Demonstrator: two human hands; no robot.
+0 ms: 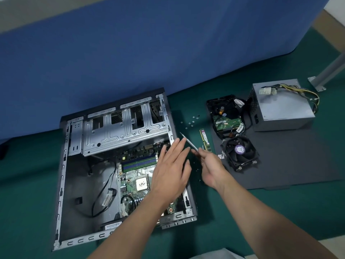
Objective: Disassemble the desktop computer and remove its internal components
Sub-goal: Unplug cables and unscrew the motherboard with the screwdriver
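At frame centre, the right hand [210, 166] pinches a screwdriver [188, 142], probably for motherboard [130, 184] screws; the left hand [171, 171] hovers, fingers spread flat, over the case [62, 176].

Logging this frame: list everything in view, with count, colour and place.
case: 1, silver and black, lying open on the green surface, left
motherboard: 1, green, inside the case
screws: several, silver, loose on the surface right of the case
panel: 1, black, flat on the surface, right
RAM stick: 1, green, along the panel's left edge
hard drive: 1, black with green board, far end of the panel
fan: 1, black, on the panel, nearer than the drive
power supply: 1, grey, far right
partition: 1, blue, behind
surface: green
screwdriver: 1, silver, in the right hand
left hand: flat over the case's right edge
right hand: grips the screwdriver
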